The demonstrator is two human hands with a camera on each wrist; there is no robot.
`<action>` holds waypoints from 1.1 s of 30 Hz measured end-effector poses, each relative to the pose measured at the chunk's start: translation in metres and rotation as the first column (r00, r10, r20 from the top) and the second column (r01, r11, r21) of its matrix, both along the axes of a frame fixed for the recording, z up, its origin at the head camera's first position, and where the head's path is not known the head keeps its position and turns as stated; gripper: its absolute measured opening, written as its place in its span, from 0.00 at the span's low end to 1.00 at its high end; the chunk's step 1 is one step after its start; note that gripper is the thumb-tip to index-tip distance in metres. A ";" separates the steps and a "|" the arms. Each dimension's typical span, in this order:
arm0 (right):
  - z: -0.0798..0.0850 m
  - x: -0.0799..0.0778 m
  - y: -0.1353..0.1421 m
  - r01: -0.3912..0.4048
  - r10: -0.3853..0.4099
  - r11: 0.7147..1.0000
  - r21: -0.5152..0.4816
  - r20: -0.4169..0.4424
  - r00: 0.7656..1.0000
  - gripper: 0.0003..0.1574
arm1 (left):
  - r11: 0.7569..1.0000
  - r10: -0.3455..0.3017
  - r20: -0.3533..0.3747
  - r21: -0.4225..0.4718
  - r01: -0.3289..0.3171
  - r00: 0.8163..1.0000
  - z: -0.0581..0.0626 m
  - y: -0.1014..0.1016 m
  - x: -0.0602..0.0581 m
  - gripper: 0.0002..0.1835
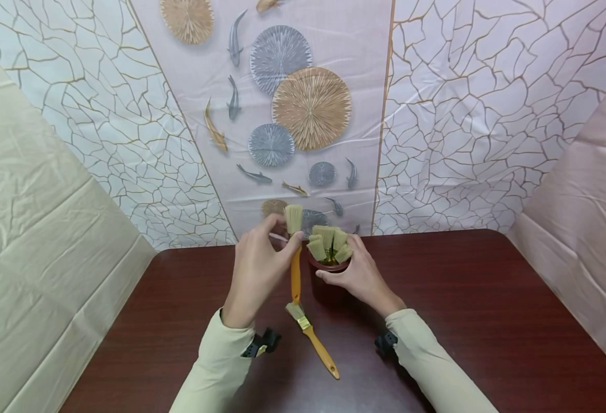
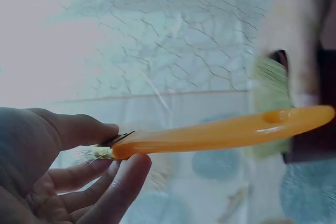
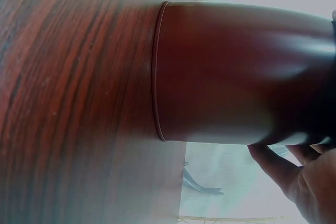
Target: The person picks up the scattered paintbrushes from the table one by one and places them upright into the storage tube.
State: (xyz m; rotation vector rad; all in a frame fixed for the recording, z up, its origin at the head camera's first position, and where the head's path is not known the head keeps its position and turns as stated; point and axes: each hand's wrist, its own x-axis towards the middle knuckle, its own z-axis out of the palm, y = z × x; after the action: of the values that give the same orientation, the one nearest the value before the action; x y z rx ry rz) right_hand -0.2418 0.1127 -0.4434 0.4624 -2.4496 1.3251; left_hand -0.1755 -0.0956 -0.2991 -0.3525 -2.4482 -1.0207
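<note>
My left hand pinches a paintbrush by its metal band between thumb and fingers. The brush stands upright, bristles up, its yellow-orange handle pointing down beside the cup. With the right hand I grip the upper part of a dark red cup, thumb across the near side and fingers behind. The cup stands upright on the table. Several paintbrushes sit inside it with pale bristles up, their handles hidden by its wall. Another paintbrush lies on the table in front, bristles toward the cup.
The dark red wood-grain table has its far edge against a patterned cloth backdrop. Beige cloth hangs on the left, and a similar cloth on the right.
</note>
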 end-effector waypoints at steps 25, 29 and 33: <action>-0.001 0.001 0.000 -0.046 0.049 0.998 -0.047 0.063 0.997 0.62 | 0.982 -0.096 -0.203 0.137 0.126 0.974 -0.013 0.048 -0.028 0.12; -0.001 0.000 0.001 -0.028 0.030 0.999 -0.036 0.049 0.998 0.61 | 0.980 -0.098 -0.213 0.152 0.132 0.972 -0.015 0.047 -0.033 0.11; -0.001 0.000 0.001 -0.016 0.017 1.000 -0.019 0.034 0.999 0.61 | 0.982 -0.113 -0.163 0.134 0.136 0.980 -0.019 0.045 -0.038 0.08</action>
State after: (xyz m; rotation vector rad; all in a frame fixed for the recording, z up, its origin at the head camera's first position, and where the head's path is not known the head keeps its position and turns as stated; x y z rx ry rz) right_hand -0.2420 0.1142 -0.4440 0.4596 -2.4637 1.3729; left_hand -0.2138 -0.0504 -0.3184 -0.5222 -2.2225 -1.1699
